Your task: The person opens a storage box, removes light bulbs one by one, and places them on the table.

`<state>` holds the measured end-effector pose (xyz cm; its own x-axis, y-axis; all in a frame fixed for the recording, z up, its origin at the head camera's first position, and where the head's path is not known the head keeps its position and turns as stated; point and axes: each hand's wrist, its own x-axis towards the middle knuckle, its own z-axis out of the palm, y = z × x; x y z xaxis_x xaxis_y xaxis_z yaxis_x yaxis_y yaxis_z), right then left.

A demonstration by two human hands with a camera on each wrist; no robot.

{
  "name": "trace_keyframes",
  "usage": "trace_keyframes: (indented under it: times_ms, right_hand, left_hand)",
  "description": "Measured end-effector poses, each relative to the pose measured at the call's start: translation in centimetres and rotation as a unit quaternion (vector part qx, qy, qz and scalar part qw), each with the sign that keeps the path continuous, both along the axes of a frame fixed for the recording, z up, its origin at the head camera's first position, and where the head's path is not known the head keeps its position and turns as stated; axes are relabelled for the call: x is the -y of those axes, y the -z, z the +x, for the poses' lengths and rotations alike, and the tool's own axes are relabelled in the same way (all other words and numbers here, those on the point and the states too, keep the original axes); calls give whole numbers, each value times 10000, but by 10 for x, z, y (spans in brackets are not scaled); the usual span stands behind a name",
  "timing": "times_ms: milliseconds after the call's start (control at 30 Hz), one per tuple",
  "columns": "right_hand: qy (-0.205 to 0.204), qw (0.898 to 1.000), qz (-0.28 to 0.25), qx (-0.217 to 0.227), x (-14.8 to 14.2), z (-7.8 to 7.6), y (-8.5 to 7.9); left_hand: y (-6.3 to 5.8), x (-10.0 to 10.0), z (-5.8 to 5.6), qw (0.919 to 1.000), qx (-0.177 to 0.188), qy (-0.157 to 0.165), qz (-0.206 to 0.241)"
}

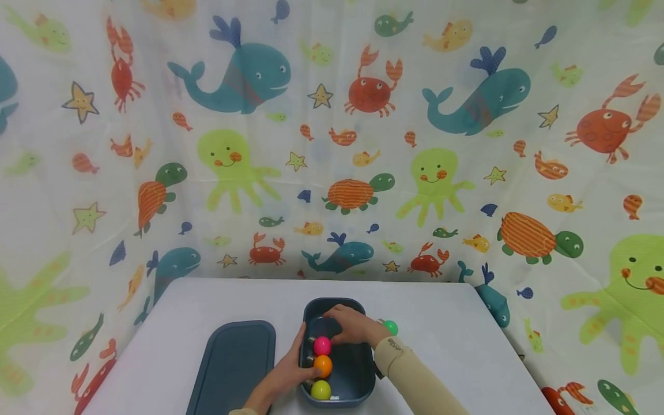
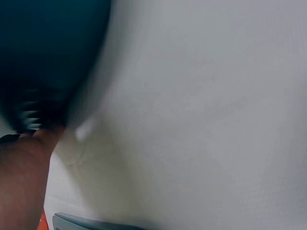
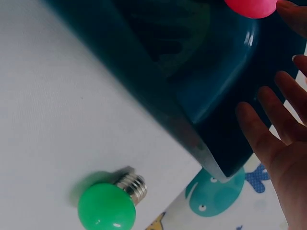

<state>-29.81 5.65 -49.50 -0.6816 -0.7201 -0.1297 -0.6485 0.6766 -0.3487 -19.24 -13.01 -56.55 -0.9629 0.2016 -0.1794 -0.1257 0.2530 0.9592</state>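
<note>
A deep dark-blue container [image 1: 358, 374] stands on the white table. Along its left side lie a pink bulb [image 1: 322, 346], an orange bulb [image 1: 323, 366] and a yellow bulb [image 1: 321, 390], their metal screw bases toward the left wall. My left hand [image 1: 285, 369] grips the container's left wall, thumb over the rim beside the orange bulb. Over the container's far part is my right hand [image 1: 354, 324], fingers spread and relaxed; in the right wrist view its thumb [image 3: 292, 17] is right at the pink bulb [image 3: 254, 5].
A green bulb [image 3: 106, 207] with a metal screw base lies on the table [image 3: 57, 110], right of the container. A flat dark-blue lid or tray [image 1: 233, 363] lies to the left. Behind the table hangs a curtain [image 1: 332, 150] printed with sea animals.
</note>
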Motion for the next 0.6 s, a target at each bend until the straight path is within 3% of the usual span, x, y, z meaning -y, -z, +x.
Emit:
trace_keyframes:
  times_ms: [600]
  right_hand:
    - [-28, 9991, 293, 312, 17, 6, 8]
  left_hand:
    - [1, 2, 0, 9998, -94, 113, 125]
